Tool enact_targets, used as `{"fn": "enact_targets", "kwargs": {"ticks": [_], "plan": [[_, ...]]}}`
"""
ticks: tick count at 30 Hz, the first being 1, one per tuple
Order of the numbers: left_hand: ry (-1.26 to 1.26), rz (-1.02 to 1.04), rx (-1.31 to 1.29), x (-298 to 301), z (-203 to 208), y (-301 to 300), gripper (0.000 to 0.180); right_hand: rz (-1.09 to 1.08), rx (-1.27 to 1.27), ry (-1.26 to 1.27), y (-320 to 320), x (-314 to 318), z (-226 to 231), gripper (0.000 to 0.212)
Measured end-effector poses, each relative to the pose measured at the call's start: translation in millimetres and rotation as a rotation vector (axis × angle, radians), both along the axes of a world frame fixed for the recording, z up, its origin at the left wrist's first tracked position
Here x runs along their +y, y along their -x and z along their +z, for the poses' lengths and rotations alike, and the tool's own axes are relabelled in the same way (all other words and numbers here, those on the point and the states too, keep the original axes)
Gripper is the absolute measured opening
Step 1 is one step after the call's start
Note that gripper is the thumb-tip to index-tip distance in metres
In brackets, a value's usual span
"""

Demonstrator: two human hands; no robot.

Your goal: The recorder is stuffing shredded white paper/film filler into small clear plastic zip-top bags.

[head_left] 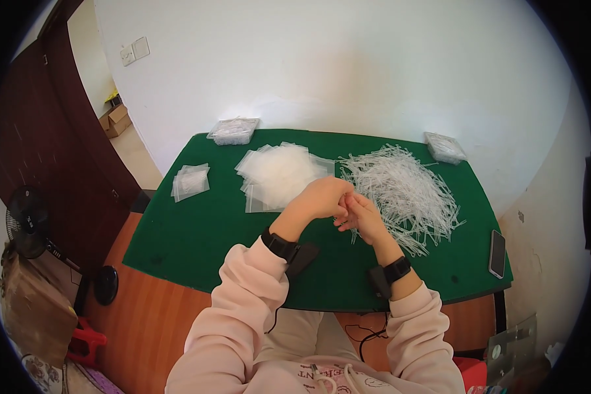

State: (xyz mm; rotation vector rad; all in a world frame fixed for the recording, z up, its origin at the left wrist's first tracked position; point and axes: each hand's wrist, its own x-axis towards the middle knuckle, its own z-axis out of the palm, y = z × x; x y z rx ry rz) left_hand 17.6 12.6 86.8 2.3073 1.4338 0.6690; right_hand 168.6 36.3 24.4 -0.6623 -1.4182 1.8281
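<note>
Pink sleeves point(240, 289) bunched, we hold our left hand point(325, 197) bent rightward, our right hand point(366, 219) tilted inward, fingers meeting; whether they pinch something small, we cannot tell. Just right of this grip, thin clear plastic sticks point(407, 195) lie heaped, long axes crossing every way.

A homelike room: dark door point(20, 131) and fan point(27, 213) at left, wood-toned floor point(157, 308), switch plates point(141, 47) on the far white wall point(308, 65).
</note>
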Motion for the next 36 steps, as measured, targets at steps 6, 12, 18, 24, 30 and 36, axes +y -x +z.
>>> {"fn": "enact_targets", "kwargs": {"ticks": [6,12,18,24,30,36], "plan": [[-0.097,0.033,0.009,1.7,-2.0,1.2,0.016,0.045,-0.005,-0.053,-4.9,13.8,-12.8,0.025],[-0.254,0.159,-0.025,10.9,-10.2,1.1,0.016,-0.039,0.069,0.007,-2.5,12.6,-13.0,0.021],[-0.264,0.239,-0.027,6.4,-10.0,-2.9,0.017,-0.060,0.096,0.023,-4.7,15.7,-13.1,0.020],[-0.009,-0.321,-0.072,-103.2,-4.3,-17.9,0.016,-0.180,0.220,0.086,-15.1,23.9,-10.2,0.021],[1.220,-0.196,-0.210,-295.3,-170.8,55.1,0.030,-0.144,0.214,0.065,-5.0,15.8,-3.9,0.020],[1.755,0.674,-0.551,-442.6,-247.4,62.4,0.041,-0.162,0.171,0.043,-7.6,17.7,-6.5,0.020]]}}
